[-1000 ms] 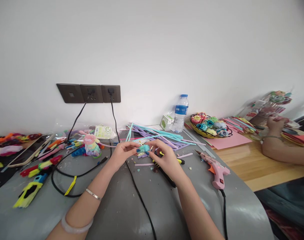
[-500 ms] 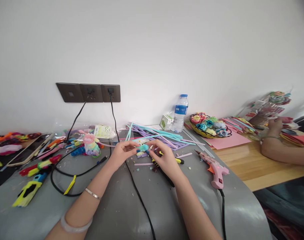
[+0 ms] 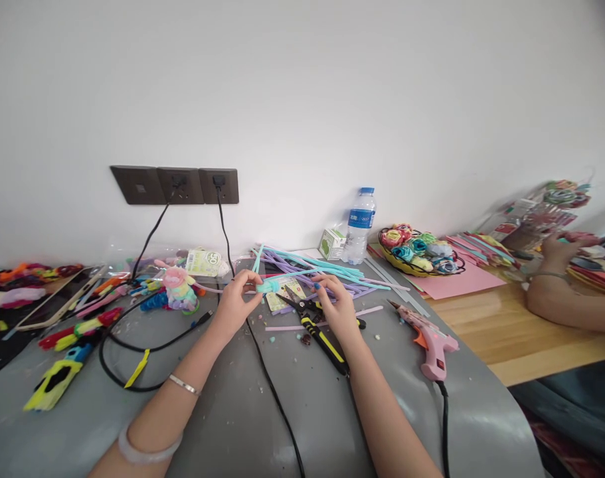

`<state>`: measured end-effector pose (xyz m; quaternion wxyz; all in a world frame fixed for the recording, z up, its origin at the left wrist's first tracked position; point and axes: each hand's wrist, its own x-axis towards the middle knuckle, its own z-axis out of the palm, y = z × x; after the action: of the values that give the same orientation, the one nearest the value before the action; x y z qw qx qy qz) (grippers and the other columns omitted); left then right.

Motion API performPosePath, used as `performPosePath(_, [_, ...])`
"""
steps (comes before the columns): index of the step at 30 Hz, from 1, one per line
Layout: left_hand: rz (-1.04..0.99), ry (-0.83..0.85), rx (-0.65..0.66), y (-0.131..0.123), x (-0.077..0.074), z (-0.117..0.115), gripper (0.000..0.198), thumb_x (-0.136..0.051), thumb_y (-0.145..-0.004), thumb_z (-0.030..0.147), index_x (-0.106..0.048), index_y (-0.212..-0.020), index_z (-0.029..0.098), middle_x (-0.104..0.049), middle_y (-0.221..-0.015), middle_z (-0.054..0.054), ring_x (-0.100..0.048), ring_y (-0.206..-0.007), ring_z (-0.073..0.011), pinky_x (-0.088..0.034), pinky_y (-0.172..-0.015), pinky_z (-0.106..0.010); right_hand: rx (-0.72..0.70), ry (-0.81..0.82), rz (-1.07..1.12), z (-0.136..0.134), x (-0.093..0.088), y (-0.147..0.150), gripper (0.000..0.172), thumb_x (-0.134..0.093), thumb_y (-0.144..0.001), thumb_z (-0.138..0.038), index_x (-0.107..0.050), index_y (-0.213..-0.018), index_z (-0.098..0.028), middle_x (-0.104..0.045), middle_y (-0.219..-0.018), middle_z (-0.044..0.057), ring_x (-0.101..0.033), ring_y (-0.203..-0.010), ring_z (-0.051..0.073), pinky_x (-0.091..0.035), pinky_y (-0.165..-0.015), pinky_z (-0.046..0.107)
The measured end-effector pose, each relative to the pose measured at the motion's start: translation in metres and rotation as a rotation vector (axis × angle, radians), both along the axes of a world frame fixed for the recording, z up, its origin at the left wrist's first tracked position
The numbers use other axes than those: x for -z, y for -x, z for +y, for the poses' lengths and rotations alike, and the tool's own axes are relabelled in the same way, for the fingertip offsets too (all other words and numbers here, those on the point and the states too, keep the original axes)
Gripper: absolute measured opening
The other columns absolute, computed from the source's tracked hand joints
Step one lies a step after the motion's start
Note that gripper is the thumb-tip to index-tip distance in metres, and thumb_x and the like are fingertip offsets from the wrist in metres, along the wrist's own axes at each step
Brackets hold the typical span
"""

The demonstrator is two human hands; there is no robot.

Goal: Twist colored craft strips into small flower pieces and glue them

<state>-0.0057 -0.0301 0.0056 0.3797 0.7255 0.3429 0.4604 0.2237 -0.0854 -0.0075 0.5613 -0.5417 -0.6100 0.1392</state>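
Going big to small: wall down to turquoise piece

Plain wall at back. Gray table fills the foreground; wooden tabletop off to the right, co-worker's forearm over it. Loose pile of fuzzy stems, turquoise and purple, beyond the hands. Pink glue gun lies right of the right arm, nozzle pointing away. Black-and-yellow pliers flat on the gray table, partly covered by the right hand. Water bottle upright near the wall.

Left hand: thumb and forefinger pinched together on the turquoise piece, other fingers curled. Right hand: well apart from the piece, over the pliers, fingers bent, tips close together; can't tell if anything is between them, since the pile sits right behind.

Turquoise piece sits at the left fingertips, raised above the gray table between the hands, its free end toward the right hand. Small printed card shows just below it. Handling, judged by look: very light, soft and fuzzy, not slippery, likely springy if there's wire inside. Should squash rather than break; hard squeezing could flatten the pile. Best hold: light two-finger pinch at one end, as the left has it, rest left clear. Smallest: scattered crumbs.
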Motion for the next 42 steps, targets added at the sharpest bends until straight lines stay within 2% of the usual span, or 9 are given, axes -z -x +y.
performPosePath(5, [0.086, -0.062, -0.016, 0.0015, 0.0029, 0.0021, 0.016, -0.053, -0.077, 0.012, -0.058, -0.089, 0.021, -0.06, -0.095, -0.003, -0.063, -0.09, -0.0179, -0.054, -0.084, -0.031, 0.02, 0.014, 0.111, 0.001, 0.0066, -0.0027, 0.034, -0.043, -0.096, -0.043, -0.056, -0.074, -0.021, -0.065, -0.085, 0.007, -0.061, -0.084, 0.022, -0.046, -0.079, 0.034])
performPosePath(11, [0.099, 0.016, -0.053, 0.0022, 0.0011, 0.0025, 0.005, -0.06, -0.081, 0.024, -0.061, -0.084, 0.021, -0.064, -0.092, -0.005, -0.064, -0.075, -0.0167, -0.053, -0.065, -0.026, 0.011, 0.024, 0.164, 0.0014, 0.0086, -0.0007, 0.037, -0.045, -0.095, -0.049, -0.056, -0.074, -0.021, -0.063, -0.078, 0.005, -0.059, -0.079, 0.022, -0.047, -0.077, 0.035])
performPosePath(15, [0.068, 0.062, -0.063, 0.0038, 0.0009, 0.004, 0.007, -0.06, -0.082, 0.028, -0.061, -0.084, 0.021, -0.063, -0.089, -0.004, -0.064, -0.07, -0.0159, -0.053, -0.06, -0.026, 0.002, 0.028, 0.167, 0.0014, 0.01, -0.0002, 0.038, -0.045, -0.095, -0.05, -0.056, -0.073, -0.021, -0.062, -0.076, 0.005, -0.059, -0.078, 0.021, -0.047, -0.075, 0.034])
performPosePath(20, [0.09, -0.042, -0.066, 0.0036, 0.0024, 0.005, 0.006, -0.059, -0.08, 0.023, -0.064, -0.082, 0.021, -0.062, -0.095, -0.005, -0.063, -0.081, -0.0176, -0.054, -0.064, -0.026, 0.003, 0.053, 0.155, 0.0011, 0.0107, 0.0002, 0.039, -0.043, -0.096, -0.052, -0.055, -0.074, -0.021, -0.06, -0.075, 0.004, -0.058, -0.075, 0.021, -0.047, -0.073, 0.033])
performPosePath(25, [0.075, -0.058, -0.053, 0.0026, 0.004, 0.0054, 0.009, -0.057, -0.082, 0.022, -0.065, -0.083, 0.021, -0.062, -0.097, -0.007, -0.064, -0.087, -0.0193, -0.056, -0.07, -0.029, -0.003, 0.067, 0.148, 0.001, 0.0116, 0.0001, 0.037, -0.043, -0.097, -0.048, -0.056, -0.074, -0.021, -0.06, -0.073, 0.003, -0.058, -0.073, 0.02, -0.046, -0.07, 0.032])
performPosePath(36, [-0.001, 0.109, -0.091, 0.0004, 0.0016, 0.0037, 0.016, -0.062, -0.078, 0.021, -0.054, -0.092, 0.021, -0.067, -0.094, -0.004, -0.069, -0.088, -0.0186, -0.058, -0.075, -0.028, -0.004, 0.083, 0.128, -0.0009, 0.0081, 0.0024, 0.036, -0.042, -0.097, -0.044, -0.056, -0.073, -0.021, -0.06, -0.069, 0.003, -0.056, -0.066, 0.019, -0.046, -0.065, 0.031])
performPosePath(42, [0.034, -0.012, -0.103, 0.0011, 0.0077, 0.0075, 0.012, -0.057, -0.078, 0.018, -0.054, -0.089, 0.022, -0.063, -0.094, -0.004, -0.067, -0.095, -0.0192, -0.058, -0.078, -0.031, -0.011, 0.066, 0.106, 0.0008, 0.0108, 0.002, 0.038, -0.042, -0.098, -0.044, -0.055, -0.071, -0.021, -0.06, -0.067, 0.002, -0.055, -0.063, 0.017, -0.044, -0.063, 0.029])
